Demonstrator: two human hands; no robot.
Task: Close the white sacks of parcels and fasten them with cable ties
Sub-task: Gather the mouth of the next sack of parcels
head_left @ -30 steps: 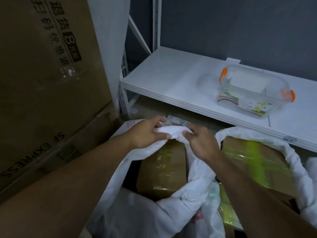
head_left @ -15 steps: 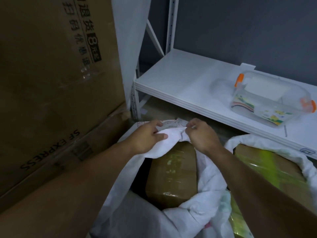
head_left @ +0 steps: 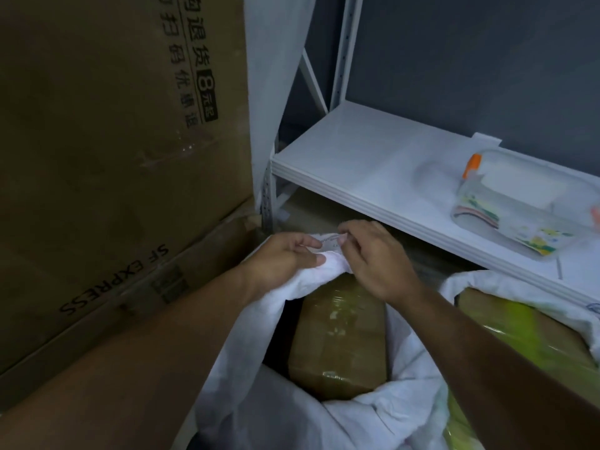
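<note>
**Q:** Where is the sack?
**A:** The white sack (head_left: 292,401) stands open at 6 o'clock in the view, its far rim bunched at centre. Your left hand (head_left: 285,258) grips that bunch, and your right hand (head_left: 380,264) pinches the edge just beside it.
**Q:** What may fail?
**A:** The taped parcel (head_left: 337,339) sits high in the mouth. Gather too little cloth and, I judge, the neck may slip free. No cable tie shows.
</note>
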